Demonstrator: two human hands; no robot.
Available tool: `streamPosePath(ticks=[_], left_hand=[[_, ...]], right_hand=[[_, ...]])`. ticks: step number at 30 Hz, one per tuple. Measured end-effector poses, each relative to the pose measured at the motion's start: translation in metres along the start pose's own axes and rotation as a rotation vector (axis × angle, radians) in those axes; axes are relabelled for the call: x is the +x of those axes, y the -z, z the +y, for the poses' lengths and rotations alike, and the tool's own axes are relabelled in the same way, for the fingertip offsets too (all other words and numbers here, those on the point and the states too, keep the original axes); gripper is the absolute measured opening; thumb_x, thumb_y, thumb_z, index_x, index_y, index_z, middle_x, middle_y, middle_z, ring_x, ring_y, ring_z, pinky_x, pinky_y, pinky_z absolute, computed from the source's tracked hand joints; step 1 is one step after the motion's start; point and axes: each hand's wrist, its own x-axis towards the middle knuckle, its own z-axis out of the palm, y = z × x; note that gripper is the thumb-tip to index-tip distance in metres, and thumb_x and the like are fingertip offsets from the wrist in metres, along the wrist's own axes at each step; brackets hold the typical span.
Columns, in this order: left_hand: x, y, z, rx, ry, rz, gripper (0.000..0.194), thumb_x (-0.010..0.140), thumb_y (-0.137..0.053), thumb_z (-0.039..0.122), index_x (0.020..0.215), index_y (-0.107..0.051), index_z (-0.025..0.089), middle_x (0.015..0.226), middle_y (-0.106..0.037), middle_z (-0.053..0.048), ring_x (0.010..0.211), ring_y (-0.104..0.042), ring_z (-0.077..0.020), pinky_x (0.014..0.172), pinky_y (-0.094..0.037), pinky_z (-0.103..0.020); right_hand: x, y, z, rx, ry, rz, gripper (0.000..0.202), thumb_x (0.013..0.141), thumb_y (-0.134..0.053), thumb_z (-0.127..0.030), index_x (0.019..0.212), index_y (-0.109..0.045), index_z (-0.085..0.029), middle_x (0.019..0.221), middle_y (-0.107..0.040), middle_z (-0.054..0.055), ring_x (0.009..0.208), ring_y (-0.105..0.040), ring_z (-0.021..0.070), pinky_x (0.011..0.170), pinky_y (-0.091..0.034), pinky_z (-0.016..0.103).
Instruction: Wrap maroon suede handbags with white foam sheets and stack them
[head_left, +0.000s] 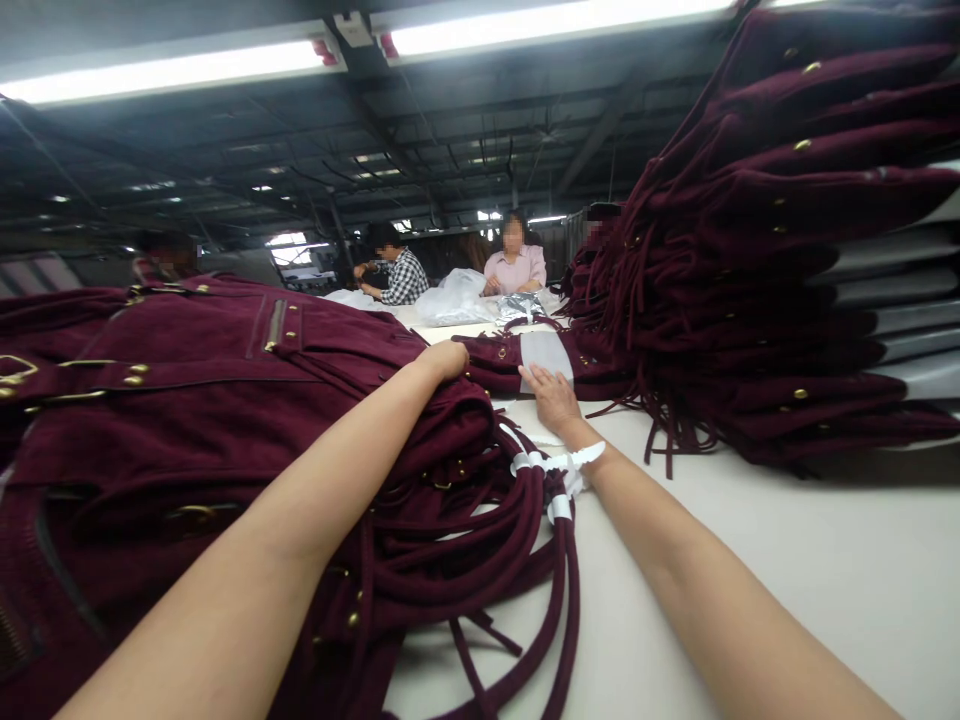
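My left hand (450,358) reaches over the near pile to the edge of a maroon suede bag (510,355) lying flat farther back. Its fingers look curled; what they hold, if anything, is hidden. With fingers spread, my right hand (556,400) rests at the lower edge of a white sheet (547,357) wrapped or laid across that bag. Below my hands, maroon bag handles (517,540) loop out from the near pile. White wrapping strips (559,460) are fixed around the handles, and one end touches or passes close to my right wrist.
Maroon bags (187,370) with brass fittings are heaped on the left. A tall stack of fringed bags (750,230) rises on the right above the white table (757,590). Clear plastic (454,298) lies at the back, near a person in pink (516,266) and one in a checked shirt (405,278).
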Motion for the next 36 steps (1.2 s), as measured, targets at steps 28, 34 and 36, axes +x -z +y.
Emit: streamPosePath(ticks=[28, 34, 36], left_hand=[[-0.389, -0.096, 0.154, -0.497, -0.300, 0.476, 0.032, 0.087, -0.048, 0.009, 0.107, -0.068, 0.023, 0.121, -0.068, -0.002, 0.119, -0.057, -0.0145, 0.115, -0.032, -0.033], [-0.418, -0.128, 0.146, -0.985, -0.264, 0.572, 0.038, 0.074, -0.049, -0.003, 0.093, -0.073, 0.019, 0.108, -0.073, -0.006, 0.105, -0.066, -0.0171, 0.098, -0.049, -0.029], [-0.412, -0.127, 0.141, -1.020, -0.256, 0.598, 0.038, 0.068, -0.049, -0.005, 0.085, -0.074, 0.018, 0.101, -0.075, -0.005, 0.096, -0.068, -0.0169, 0.089, -0.052, -0.026]], right_hand=[[-0.211, 0.123, -0.014, 0.896, -0.447, -0.203, 0.060, 0.073, -0.053, -0.028, 0.131, -0.055, -0.011, 0.132, -0.059, 0.017, 0.121, -0.058, 0.0261, 0.104, -0.045, 0.037], [-0.198, 0.182, -0.108, 0.723, -0.180, -0.016, 0.056, 0.077, -0.052, -0.032, 0.132, -0.056, -0.023, 0.130, -0.060, 0.010, 0.113, -0.062, 0.0272, 0.098, -0.049, 0.040], [-0.175, 0.212, -0.156, 0.724, 0.020, 0.064, 0.055, 0.080, -0.053, -0.034, 0.134, -0.054, -0.024, 0.131, -0.060, 0.008, 0.119, -0.057, 0.0251, 0.104, -0.044, 0.039]])
